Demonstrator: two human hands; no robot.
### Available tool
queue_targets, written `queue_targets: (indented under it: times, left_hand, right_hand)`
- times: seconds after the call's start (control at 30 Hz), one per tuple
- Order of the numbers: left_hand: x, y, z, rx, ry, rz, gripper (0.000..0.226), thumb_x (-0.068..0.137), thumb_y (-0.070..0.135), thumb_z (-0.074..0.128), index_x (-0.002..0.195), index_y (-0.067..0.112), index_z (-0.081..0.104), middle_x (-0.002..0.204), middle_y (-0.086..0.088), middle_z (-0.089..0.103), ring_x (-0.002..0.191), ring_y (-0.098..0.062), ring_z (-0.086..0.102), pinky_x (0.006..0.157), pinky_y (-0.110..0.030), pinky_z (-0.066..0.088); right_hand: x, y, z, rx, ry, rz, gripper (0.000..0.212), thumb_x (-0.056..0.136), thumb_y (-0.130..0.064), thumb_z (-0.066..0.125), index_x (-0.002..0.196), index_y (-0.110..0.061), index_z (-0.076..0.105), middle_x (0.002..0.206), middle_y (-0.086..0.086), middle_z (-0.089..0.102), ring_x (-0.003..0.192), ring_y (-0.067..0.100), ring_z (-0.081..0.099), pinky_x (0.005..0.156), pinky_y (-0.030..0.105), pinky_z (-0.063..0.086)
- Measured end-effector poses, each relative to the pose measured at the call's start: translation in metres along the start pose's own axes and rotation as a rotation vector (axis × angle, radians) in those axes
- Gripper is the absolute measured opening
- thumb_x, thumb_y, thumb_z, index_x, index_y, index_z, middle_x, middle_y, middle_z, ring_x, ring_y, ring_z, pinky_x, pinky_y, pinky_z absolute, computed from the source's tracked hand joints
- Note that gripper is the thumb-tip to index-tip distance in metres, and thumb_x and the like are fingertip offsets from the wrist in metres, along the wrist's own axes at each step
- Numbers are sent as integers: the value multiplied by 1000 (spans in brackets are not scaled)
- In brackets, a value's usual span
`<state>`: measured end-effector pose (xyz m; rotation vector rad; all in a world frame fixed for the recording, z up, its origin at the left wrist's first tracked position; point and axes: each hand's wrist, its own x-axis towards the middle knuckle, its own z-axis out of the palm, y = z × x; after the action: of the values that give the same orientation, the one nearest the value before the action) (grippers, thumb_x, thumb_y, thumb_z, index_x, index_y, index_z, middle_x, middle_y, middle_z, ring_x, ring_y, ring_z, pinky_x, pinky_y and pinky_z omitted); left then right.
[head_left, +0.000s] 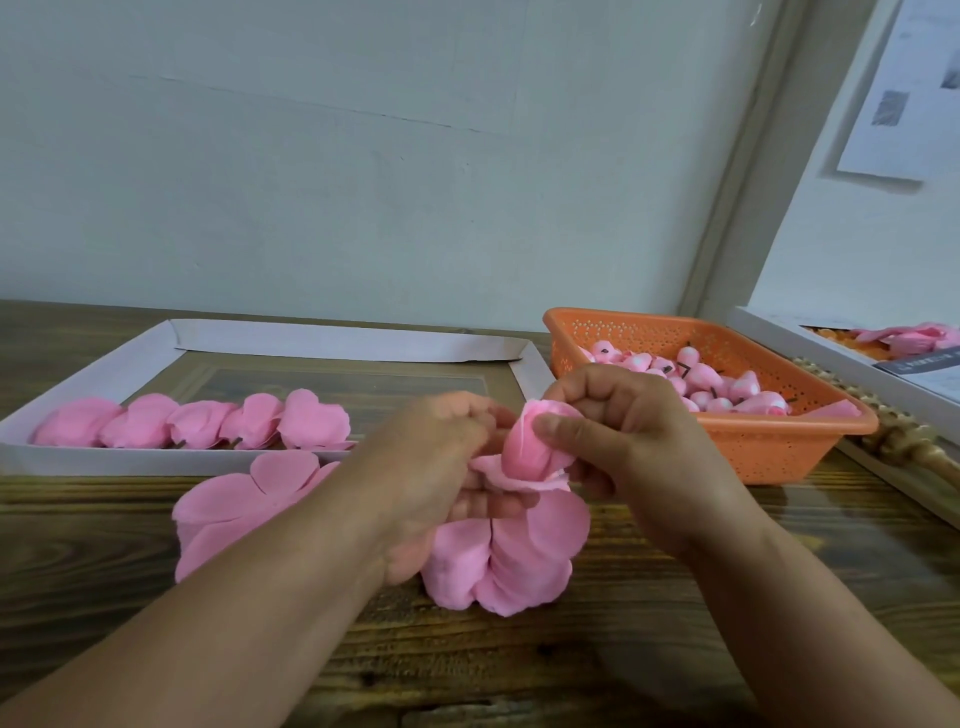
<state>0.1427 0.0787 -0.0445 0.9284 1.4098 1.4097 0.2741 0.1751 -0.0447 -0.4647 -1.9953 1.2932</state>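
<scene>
— table (675, 649): dark wood grain, fills the whole lower frame. everything sits on it.
— biggest item on it?
— white tray (337, 340), far left, low cardboard walls. finished flowers (197, 423) in a row along its near wall, side by side, touching.
— right side?
— orange basket (779, 452), perforated plastic, just right of the tray. pink buds (727, 392) piled inside, a few dark stems showing. white box (831, 358) beyond it at the frame edge, pink stuff inside, too cropped to id.
— loose stock?
— petal stack (234, 504), flat on the wood, just in front of the tray's near wall.
— hands?
— both at centre, in front of the gap between tray and basket. left hand (441, 467): fingers curled, gripping the half-built flower (524, 449) from its left and from underneath. right hand (623, 431): fingers curled over the top of it, thumb (563, 428) pressed on its front. pinch grip.
— and the flower itself?
— between the two hands, held up off the table. tight bud core with one petal wrapped round it. bigger outer petals (519, 561) spread out below the hands, down toward the table. can't tell if they touch the wood.
</scene>
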Motion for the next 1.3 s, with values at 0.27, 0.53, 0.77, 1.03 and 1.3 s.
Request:
queue_targets:
  times: [0.27,0.53,0.77,1.03,1.3]
  left_hand:
    - [4,-3,-6,-83,-88,-14,19,92,15,55,100,5,69,84,-14,74,66,-20,70,58,-21,57]
    - [3,-4,-5,-111,-153,-42,18,86,18,59,94,10,73,79,-8,74,65,-15,70,55,-19,55]
    - [3,-6,-4,40,-71,17,16,88,18,62,95,12,75,76,-5,73,68,-15,68,66,-27,58]
    - [6,-2,-8,-119,-261,21,13,76,16,54,83,6,59,87,-17,72,78,-27,69,69,-30,57]
    - [5,-6,-8,176,-264,183,26,79,-16,64,91,7,61,95,-16,72,88,-22,69,84,-34,54]
  right_hand:
    - [2,4,0,100,-31,28,4,83,-2,62,87,-4,63,51,3,55,38,6,43,39,14,31]
    - [0,0,0,116,-67,70,23,66,-24,70,77,-7,58,47,4,54,38,10,45,37,16,31]
    - [0,1,3,-16,-6,86,20,76,-13,73,74,-1,58,48,11,59,36,18,44,36,21,32]
    - [4,1,-5,68,119,173,15,82,1,62,68,-2,56,42,9,53,30,16,39,35,19,29]
    - [4,-2,-9,127,119,187,21,82,-1,62,63,-7,55,42,7,51,29,13,36,35,16,27]
